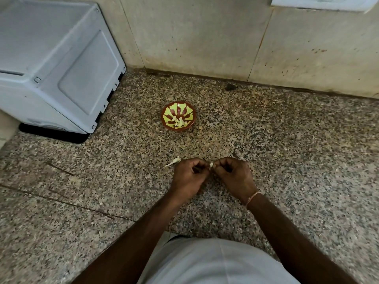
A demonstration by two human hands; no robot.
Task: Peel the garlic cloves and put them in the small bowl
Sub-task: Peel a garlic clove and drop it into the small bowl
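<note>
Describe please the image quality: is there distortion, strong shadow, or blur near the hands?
Head view: wide-angle bending curves the wall edges and appliance; light is soft, with a dark shadow only under the appliance; the garlic clove between left hand and right hand is small and slightly soft.

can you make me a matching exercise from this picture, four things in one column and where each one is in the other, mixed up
Things:
1. small bowl
2. garlic clove
3. scrap of garlic peel
4. white appliance

Places:
A. pinched between the fingertips of the left hand and right hand
B. back left corner of the counter
C. on the counter, beyond the hands, with peeled cloves inside
D. lying on the counter just left of the left hand

Pairs: 1-C, 2-A, 3-D, 4-B
</note>
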